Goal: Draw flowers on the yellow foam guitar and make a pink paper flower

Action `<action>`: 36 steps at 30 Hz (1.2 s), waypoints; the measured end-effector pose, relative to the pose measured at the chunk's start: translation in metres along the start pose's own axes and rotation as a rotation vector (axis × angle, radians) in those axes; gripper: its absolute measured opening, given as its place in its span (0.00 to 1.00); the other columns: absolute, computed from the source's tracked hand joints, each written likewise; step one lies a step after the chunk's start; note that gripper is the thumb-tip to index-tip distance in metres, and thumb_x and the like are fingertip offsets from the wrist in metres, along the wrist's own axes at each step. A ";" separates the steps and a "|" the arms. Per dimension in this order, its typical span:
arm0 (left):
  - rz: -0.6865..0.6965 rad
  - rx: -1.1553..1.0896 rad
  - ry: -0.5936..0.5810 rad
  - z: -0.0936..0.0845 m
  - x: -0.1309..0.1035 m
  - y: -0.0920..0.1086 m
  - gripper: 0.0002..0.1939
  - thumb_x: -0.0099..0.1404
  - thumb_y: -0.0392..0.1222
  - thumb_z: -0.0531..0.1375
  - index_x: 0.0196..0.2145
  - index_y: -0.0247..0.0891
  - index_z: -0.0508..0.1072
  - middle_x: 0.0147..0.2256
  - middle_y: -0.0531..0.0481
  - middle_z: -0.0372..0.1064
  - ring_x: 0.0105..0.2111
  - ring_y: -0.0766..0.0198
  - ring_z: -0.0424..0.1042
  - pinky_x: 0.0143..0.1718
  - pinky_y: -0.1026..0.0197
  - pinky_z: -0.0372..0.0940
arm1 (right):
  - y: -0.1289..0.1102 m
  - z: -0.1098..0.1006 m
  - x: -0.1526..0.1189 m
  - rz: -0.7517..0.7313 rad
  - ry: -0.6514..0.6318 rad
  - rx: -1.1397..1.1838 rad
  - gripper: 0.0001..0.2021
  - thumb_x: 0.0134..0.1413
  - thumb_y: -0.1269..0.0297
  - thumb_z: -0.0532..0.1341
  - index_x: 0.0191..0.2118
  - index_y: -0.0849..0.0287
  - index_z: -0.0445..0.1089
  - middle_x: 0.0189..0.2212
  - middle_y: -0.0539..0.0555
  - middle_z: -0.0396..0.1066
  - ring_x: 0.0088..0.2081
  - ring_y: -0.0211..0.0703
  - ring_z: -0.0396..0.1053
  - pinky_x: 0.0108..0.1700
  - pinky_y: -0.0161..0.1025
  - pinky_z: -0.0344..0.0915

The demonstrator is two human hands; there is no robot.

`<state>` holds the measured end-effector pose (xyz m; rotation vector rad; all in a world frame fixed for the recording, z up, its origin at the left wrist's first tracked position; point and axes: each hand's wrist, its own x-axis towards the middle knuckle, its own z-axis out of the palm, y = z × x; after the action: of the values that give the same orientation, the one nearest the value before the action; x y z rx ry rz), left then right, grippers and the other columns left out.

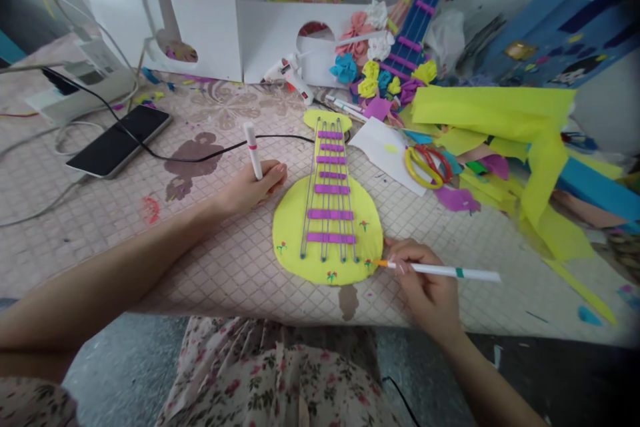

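Observation:
In front of me lies a yellow paper guitar [293, 220] with purple strips across it and thin grey strings running lengthwise. Small red-and-green flowers are drawn on its round body. My right hand [425, 283] grips a white marker [450, 271] with a green band, its tip at the flower near the body's lower right edge. My left hand [257, 185] rests on the table at the guitar's left side. Its fingers are closed round another white marker [253, 150] with a pink band, which stands upright.
A phone [120, 140] and a power strip [83, 83] with cables lie at the left. A glue gun [295, 77] sits behind the guitar. Scissors [425, 170], yellow paper scraps [490, 110] and a blue bag [555, 33] are on the right.

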<state>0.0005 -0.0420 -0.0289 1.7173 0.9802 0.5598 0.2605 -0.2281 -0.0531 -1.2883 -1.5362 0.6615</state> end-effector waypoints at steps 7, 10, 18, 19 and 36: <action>0.012 -0.016 -0.013 0.001 0.000 0.000 0.16 0.70 0.43 0.45 0.25 0.36 0.58 0.19 0.58 0.51 0.14 0.76 0.50 0.13 0.73 0.48 | 0.000 -0.001 -0.001 0.006 -0.021 -0.044 0.06 0.56 0.73 0.55 0.35 0.56 0.66 0.29 0.49 0.63 0.34 0.39 0.63 0.52 0.54 0.61; 0.020 -0.017 -0.012 0.000 0.000 -0.001 0.16 0.70 0.43 0.46 0.25 0.36 0.58 0.18 0.58 0.51 0.14 0.76 0.50 0.13 0.73 0.48 | 0.000 -0.001 -0.002 0.005 -0.025 -0.063 0.06 0.56 0.74 0.55 0.36 0.55 0.66 0.30 0.49 0.63 0.35 0.40 0.64 0.53 0.54 0.61; 0.025 0.042 -0.001 0.000 -0.001 0.002 0.16 0.70 0.43 0.46 0.24 0.36 0.58 0.19 0.57 0.52 0.15 0.76 0.51 0.14 0.73 0.49 | 0.000 -0.001 -0.002 0.010 0.054 -0.005 0.06 0.56 0.73 0.55 0.35 0.56 0.67 0.29 0.49 0.64 0.35 0.41 0.64 0.53 0.55 0.62; 0.025 0.046 -0.002 0.000 -0.001 0.002 0.16 0.70 0.43 0.46 0.25 0.36 0.58 0.19 0.57 0.52 0.15 0.76 0.51 0.14 0.73 0.49 | 0.000 -0.001 -0.002 0.024 0.081 0.017 0.06 0.56 0.73 0.54 0.35 0.56 0.67 0.29 0.49 0.65 0.35 0.41 0.64 0.53 0.55 0.62; 0.023 -0.002 -0.021 0.000 0.000 -0.003 0.17 0.71 0.42 0.46 0.25 0.36 0.58 0.19 0.57 0.53 0.15 0.77 0.53 0.15 0.73 0.51 | -0.022 0.027 0.004 -0.265 -0.173 -0.207 0.12 0.49 0.76 0.57 0.39 0.53 0.66 0.26 0.49 0.68 0.33 0.43 0.65 0.46 0.54 0.63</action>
<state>-0.0003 -0.0415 -0.0323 1.7310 0.9457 0.5564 0.2271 -0.2260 -0.0424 -1.1713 -1.9184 0.4614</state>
